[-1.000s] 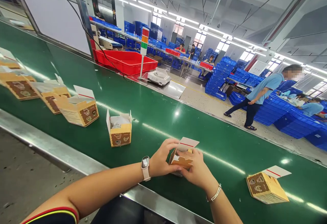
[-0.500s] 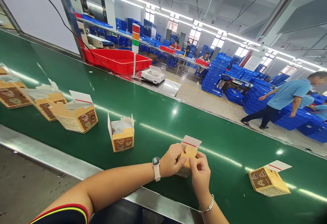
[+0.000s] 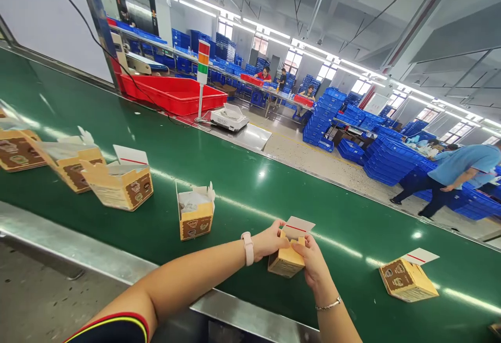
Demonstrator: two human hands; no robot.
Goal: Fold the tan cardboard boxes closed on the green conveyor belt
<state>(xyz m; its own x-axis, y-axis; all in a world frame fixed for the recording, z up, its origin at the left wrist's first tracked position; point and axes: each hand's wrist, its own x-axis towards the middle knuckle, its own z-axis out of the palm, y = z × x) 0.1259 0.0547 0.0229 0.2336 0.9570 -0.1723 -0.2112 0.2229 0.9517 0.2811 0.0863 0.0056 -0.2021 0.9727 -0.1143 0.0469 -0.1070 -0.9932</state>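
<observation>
Left hand (image 3: 268, 241), shifted since the earlier frame: we are turning that wrist, so its pink band (image 3: 248, 249) is now showing without the watch face, and we are leaving more of the carton's front uncovered.

Carton (image 3: 287, 267), one, yellow: we are holding it between both hands, close to the near edge of the conveyor (image 3: 242, 186). It is lying to the right of the left hand and to the left of the right hand (image 3: 311, 259); both are touching it, neither is nearer. Long axis: we are not managing to tell, the shape being nearly cubic.

Grip: with the left we are pinching the upper left edge; with the right we are pressing the thumb on the top, fingers curling at the right side.

Lid (image 3: 299, 226), white, red-striped: standing open toward the far edge.

Beyond that edge, we are seeing a person in a blue shirt (image 3: 465, 163) now bending lower.
</observation>
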